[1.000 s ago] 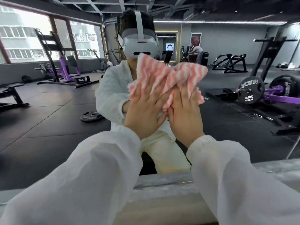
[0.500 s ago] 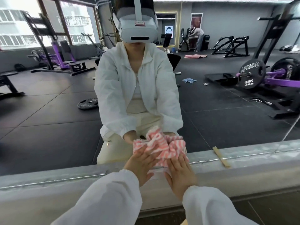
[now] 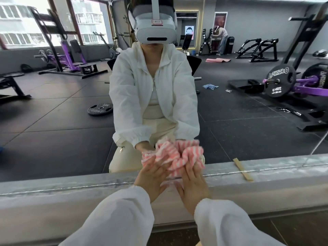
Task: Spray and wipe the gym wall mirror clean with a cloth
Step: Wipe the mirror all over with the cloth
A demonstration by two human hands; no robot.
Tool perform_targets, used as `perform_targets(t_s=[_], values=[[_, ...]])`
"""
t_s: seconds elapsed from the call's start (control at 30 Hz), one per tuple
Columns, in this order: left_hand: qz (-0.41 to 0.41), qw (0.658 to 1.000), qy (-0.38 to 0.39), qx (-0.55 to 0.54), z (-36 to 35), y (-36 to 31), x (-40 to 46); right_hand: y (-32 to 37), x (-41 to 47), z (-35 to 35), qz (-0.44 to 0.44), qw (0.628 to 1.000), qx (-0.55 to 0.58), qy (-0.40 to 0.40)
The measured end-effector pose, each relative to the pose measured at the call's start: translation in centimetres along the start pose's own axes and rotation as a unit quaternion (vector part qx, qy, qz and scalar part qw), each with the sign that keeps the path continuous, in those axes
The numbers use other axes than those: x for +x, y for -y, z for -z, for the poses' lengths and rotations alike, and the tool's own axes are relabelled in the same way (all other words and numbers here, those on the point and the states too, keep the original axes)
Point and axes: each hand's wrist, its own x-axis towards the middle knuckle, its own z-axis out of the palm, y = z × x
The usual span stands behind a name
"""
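The wall mirror (image 3: 248,121) fills most of the head view and reflects me kneeling in front of it. A bunched pink-and-white striped cloth (image 3: 174,155) is pressed flat against the glass near its bottom edge. My left hand (image 3: 152,176) pushes on the cloth's left part with straight, spread fingers. My right hand (image 3: 192,181) pushes on its right part the same way. Both white sleeves reach forward from below. No spray bottle is in view.
A pale stone ledge (image 3: 266,185) runs under the mirror, with a small wooden strip (image 3: 243,169) leaning on it to the right. In the reflection are gym machines, a weight plate on the floor and a blue rag behind me.
Both hands have slid the cloth down the glass from about head height to the bottom edge. Over the last half second it stayed low, shifting only slightly.
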Motion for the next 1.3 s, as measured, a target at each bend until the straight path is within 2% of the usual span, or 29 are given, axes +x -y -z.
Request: perform_targets(t_s=[0.07,0.17,0.27,0.37,0.5,0.6,0.67,0.73,0.77,0.8,0.83,0.87,0.93,1.03,1.1,1.13,1.2,1.27,1.3], values=[[0.053,0.995,-0.080,0.018,1.5,1.8,0.5,0.8,2.5,3.0,0.047,0.995,0.021,-0.085],[0.127,0.960,-0.250,0.015,6.5,5.1,1.8,2.1,6.7,9.3,0.075,0.966,0.093,-0.231],[0.195,0.919,-0.343,-0.020,11.1,8.5,2.2,3.3,9.8,14.6,0.068,0.936,0.218,-0.267],[0.197,0.910,-0.364,-0.034,12.2,10.0,2.1,4.0,11.7,16.4,0.079,0.935,0.212,-0.272],[0.138,0.942,-0.305,0.009,7.7,8.7,1.1,3.7,10.2,12.3,0.144,0.945,0.058,-0.288],[0.074,0.972,-0.222,0.005,3.0,6.3,-0.6,2.5,7.1,6.6,0.197,0.950,-0.048,-0.237],[0.026,0.992,-0.124,0.006,0.7,4.4,-2.0,1.6,4.4,2.4,0.209,0.958,-0.071,-0.182],[-0.012,0.999,0.034,-0.010,-1.4,2.6,-3.3,1.4,1.9,-0.6,0.201,0.974,-0.067,-0.080],[-0.005,0.992,0.125,-0.030,-2.1,1.6,-3.8,1.6,0.9,-1.4,0.188,0.980,-0.061,-0.038],[0.008,0.983,0.179,-0.037,-2.0,0.9,-4.1,1.9,0.3,-1.9,0.177,0.982,-0.057,-0.010],[0.019,0.981,0.193,-0.030,-2.0,0.4,-4.4,2.3,0.0,-1.9,0.167,0.985,-0.047,0.005],[0.033,0.983,0.178,-0.024,-2.1,0.4,-4.6,2.8,0.2,-1.6,0.160,0.986,-0.032,0.010],[0.058,0.996,0.050,-0.037,-2.5,1.5,-4.6,3.4,1.2,-0.1,0.167,0.986,-0.017,-0.019],[0.112,0.988,-0.101,-0.005,-0.1,5.3,-4.1,4.6,5.3,4.8,0.201,0.972,0.045,-0.110],[0.146,0.965,-0.219,0.021,3.4,8.8,-3.1,6.3,8.9,10.3,0.166,0.961,0.142,-0.172],[0.177,0.941,-0.290,0.010,6.0,10.5,-2.4,7.2,10.6,13.0,0.150,0.954,0.175,-0.191],[0.251,0.887,-0.385,-0.050,10.6,13.6,-1.6,8.9,13.1,17.0,0.126,0.943,0.215,-0.221],[0.269,0.859,-0.427,-0.088,12.8,15.3,-1.6,9.9,14.4,18.5,0.119,0.934,0.201,-0.270],[0.261,0.861,-0.430,-0.078,12.8,15.3,-1.7,10.2,14.4,18.2,0.122,0.931,0.185,-0.291]])
